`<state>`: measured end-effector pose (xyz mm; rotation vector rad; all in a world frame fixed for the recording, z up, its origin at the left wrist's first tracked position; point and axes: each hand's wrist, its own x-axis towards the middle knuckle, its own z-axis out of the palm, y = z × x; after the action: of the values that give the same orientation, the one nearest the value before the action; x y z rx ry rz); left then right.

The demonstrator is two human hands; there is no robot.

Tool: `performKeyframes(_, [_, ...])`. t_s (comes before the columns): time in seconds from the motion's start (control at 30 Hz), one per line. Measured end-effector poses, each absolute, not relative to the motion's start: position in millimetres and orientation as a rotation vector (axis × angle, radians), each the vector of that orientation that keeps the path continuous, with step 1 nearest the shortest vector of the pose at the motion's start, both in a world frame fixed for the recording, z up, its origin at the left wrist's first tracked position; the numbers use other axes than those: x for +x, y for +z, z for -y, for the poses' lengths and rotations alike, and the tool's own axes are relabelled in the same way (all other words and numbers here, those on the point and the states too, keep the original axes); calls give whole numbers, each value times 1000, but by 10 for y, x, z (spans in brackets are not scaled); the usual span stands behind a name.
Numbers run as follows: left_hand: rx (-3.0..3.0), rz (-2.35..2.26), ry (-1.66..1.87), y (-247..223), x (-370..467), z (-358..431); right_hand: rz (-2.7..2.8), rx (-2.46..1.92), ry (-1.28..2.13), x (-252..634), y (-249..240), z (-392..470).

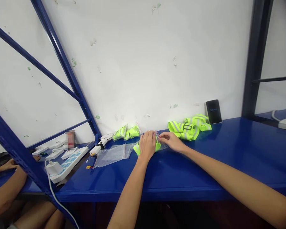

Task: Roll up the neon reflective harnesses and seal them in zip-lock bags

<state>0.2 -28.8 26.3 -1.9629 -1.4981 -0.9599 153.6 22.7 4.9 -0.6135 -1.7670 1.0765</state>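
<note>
vests (189,128) right of bag (112,155), on bench (205,171)

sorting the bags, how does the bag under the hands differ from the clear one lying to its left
The bag under the hands holds neon-yellow fabric and is pinched by both hands; the empty bag lies flat, see-through and untouched. The filled bag bulges, the empty bag does not. Both are clear plastic on the blue table.
</note>
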Motion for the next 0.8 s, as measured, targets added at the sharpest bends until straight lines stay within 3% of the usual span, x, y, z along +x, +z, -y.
performKeyframes(0.2, [-1958, 1503, -870, 264, 13, 294, 1802, -656, 810, 1536, 85, -176])
performKeyframes(0.8, [-2019, 1487, -917, 259, 13, 303, 1783, -691, 827, 1522, 90, -173])
